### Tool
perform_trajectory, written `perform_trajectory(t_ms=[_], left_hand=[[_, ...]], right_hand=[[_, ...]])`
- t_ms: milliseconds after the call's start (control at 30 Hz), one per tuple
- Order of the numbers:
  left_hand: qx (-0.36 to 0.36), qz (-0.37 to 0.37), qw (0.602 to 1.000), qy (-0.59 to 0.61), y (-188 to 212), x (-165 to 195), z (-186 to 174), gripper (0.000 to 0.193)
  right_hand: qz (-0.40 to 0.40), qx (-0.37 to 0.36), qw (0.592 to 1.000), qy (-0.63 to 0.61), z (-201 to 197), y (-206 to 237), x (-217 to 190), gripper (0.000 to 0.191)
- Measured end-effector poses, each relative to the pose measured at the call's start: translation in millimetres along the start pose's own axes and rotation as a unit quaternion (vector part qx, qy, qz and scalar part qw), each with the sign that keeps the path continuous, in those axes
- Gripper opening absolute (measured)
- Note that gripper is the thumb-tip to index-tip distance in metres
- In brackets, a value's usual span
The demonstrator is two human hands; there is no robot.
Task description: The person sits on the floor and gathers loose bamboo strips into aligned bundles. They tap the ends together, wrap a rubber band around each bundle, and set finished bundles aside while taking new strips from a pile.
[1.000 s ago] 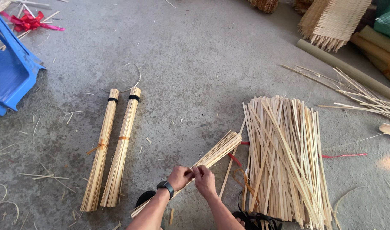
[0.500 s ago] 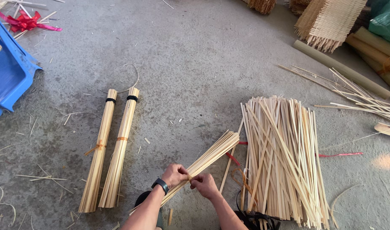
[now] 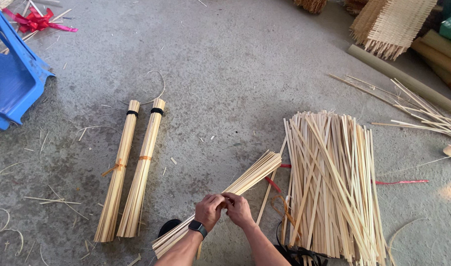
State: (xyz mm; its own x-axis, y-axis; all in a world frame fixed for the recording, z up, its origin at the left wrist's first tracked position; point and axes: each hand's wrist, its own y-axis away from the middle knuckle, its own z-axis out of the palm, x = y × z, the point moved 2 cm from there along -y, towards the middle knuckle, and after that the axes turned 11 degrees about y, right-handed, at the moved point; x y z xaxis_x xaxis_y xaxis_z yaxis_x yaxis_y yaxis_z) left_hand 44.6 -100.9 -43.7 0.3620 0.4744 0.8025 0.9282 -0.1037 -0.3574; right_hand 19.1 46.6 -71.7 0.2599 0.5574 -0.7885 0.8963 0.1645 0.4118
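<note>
Left hand (image 3: 209, 211): fingers closed around the bundle (image 3: 225, 197) at mid-length; watch on wrist.
Right hand (image 3: 239, 210): fingers pinched on the bundle, touching the left hand.
Bundle: bamboo strips, lying slanted on the floor (image 3: 235, 74), just left of the loose pile (image 3: 329, 182).
Tied bundles (image 3: 132, 172): two, side by side, well left of the bundle.
Stool (image 3: 14, 79): blue, far left of the bundle.

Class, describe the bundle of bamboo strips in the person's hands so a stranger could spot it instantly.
Start at the big loose pile of strips on the concrete floor. Just left of it, a slanted bundle passes under both hands. Unlike the two tied bundles farther left, it lies diagonally.
</note>
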Motion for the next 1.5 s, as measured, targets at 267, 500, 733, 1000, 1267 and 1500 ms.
perform_trajectory(t_ms=[267, 500, 733, 1000, 1267, 1500], left_hand=[[0.022, -0.067, 0.997, 0.036, 1.7, -15.8, -0.6, 0.016], [-0.011, -0.165, 0.98, 0.111, -1.2, -23.7, -2.6, 0.015], [-0.008, -0.228, 0.953, 0.201, -5.7, -22.3, -4.7, 0.011], [0.062, -0.426, 0.89, 0.15, -2.7, -38.3, -13.1, 0.009], [-0.069, -0.123, 0.982, -0.127, 4.0, -21.0, -16.2, 0.115], [-0.296, -0.361, 0.884, -0.003, -16.1, -13.7, -33.8, 0.06]], right_hand=[[0.018, -0.062, 0.997, -0.043, -3.7, -8.9, 11.8, 0.02], [-0.001, -0.075, 0.997, -0.026, -1.7, -7.0, 18.8, 0.018], [-0.068, -0.02, 0.996, 0.056, -6.2, -5.7, 11.9, 0.018], [-0.136, 0.107, 0.962, 0.213, -3.7, 8.3, 2.6, 0.014], [0.044, 0.066, 0.997, 0.024, 1.3, 14.4, 27.4, 0.03], [0.218, 0.077, 0.888, -0.398, -46.2, 4.8, 7.0, 0.093]])
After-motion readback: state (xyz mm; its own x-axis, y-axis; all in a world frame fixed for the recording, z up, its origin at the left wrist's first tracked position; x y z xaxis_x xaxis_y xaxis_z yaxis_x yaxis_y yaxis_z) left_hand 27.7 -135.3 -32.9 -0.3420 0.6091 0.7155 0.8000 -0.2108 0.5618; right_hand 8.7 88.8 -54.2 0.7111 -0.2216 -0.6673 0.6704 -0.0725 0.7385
